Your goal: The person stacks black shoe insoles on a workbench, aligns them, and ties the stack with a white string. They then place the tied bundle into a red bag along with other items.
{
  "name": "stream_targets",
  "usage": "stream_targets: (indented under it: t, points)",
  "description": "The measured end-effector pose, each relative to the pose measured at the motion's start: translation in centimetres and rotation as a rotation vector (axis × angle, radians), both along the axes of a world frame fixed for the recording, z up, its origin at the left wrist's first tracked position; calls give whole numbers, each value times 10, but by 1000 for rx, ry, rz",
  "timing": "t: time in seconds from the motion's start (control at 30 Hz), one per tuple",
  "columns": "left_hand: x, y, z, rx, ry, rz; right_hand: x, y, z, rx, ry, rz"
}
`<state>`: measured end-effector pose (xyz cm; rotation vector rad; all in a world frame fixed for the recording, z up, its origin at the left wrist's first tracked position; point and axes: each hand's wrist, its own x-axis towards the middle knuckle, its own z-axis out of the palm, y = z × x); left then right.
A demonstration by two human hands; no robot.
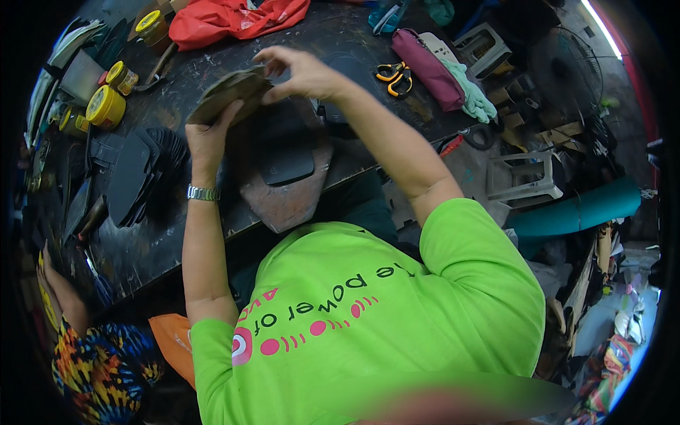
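Observation:
My left hand (210, 142) is closed on a flat grey-brown piece (230, 93), perhaps several layered together, with the thumb on top and the fingers hidden beneath. It is held raised over the dark table. At the far right edge of this piece is my right hand (301, 76), its thumb and fingers curved but apart; whether a fingertip touches the edge is hard to make out. Below both hands, a black sole-shaped piece (287, 164) lies on a worn reddish-brown board (283, 205) at the table's near edge.
A stack of black sole-shaped pieces (145, 177) lies left of my arm. Yellow tubs (106, 108) stand at the far left. Beyond are a red bag (237, 21), orange-handled scissors (394, 78) and a maroon roll (428, 67). Another person's arm (65, 290) shows lower left.

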<state>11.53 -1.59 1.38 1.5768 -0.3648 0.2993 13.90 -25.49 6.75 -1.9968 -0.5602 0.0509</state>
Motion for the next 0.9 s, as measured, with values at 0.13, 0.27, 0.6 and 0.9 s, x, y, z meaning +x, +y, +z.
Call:
stream_targets:
  t: [0.13, 0.27, 0.6, 0.9]
  points:
    - [9, 10, -10, -283, 62, 168, 9, -107, 27, 91, -232, -241]
    - [22, 14, -18, -451, 258, 154, 42, -247, 34, -266, -186, -713]
    - [22, 15, -22, -502, 347, 155, 61, -412, -47, -962, 151, -1062]
    - [21, 17, -23, -470, 364, 95, 71, -418, -46, -691, 500, -1130]
